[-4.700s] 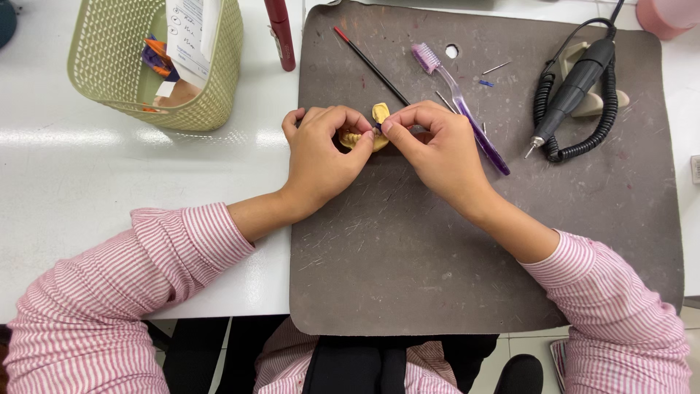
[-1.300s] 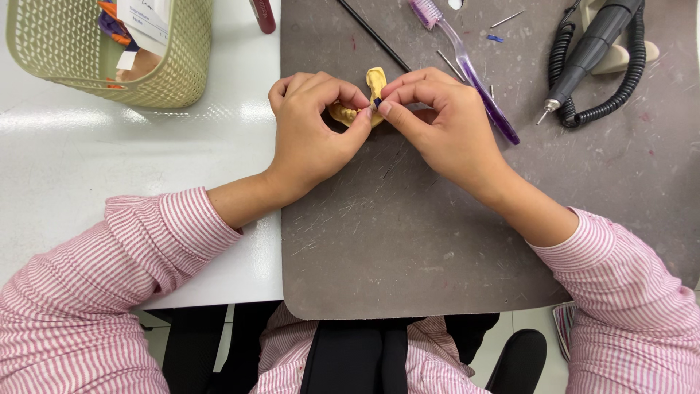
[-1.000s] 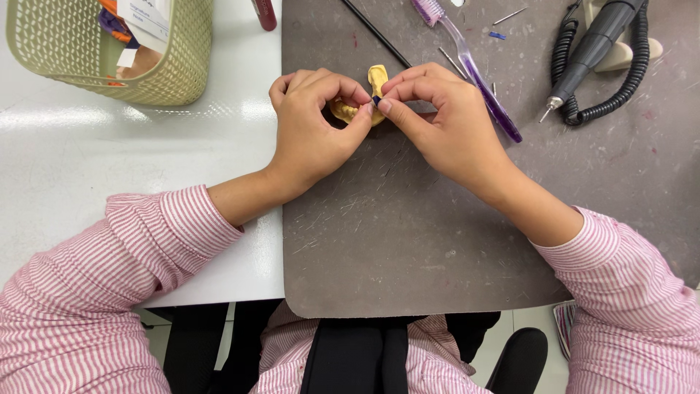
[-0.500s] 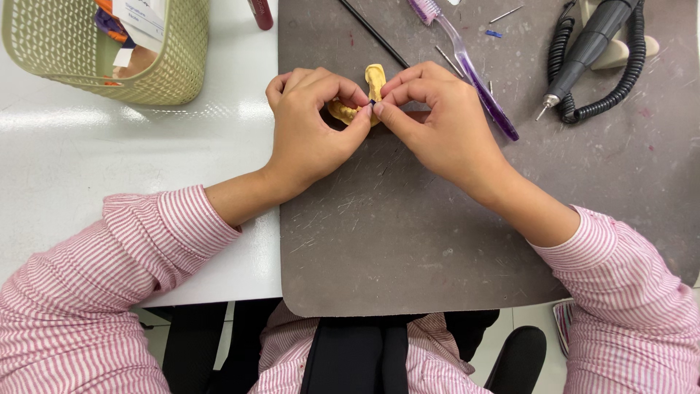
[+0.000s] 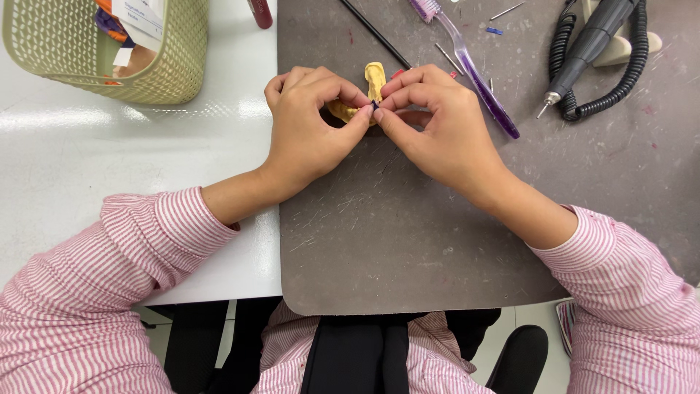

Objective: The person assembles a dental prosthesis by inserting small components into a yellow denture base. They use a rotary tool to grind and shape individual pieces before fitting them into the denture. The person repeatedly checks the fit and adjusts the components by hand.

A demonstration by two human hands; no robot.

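Both thumbs (image 5: 362, 117) now together beside yellow cast (image 5: 374, 75)

A white table (image 5: 131, 153) shines under bright light at nine o'clock. A gray mat (image 5: 437, 241) covers it from the middle to three o'clock.
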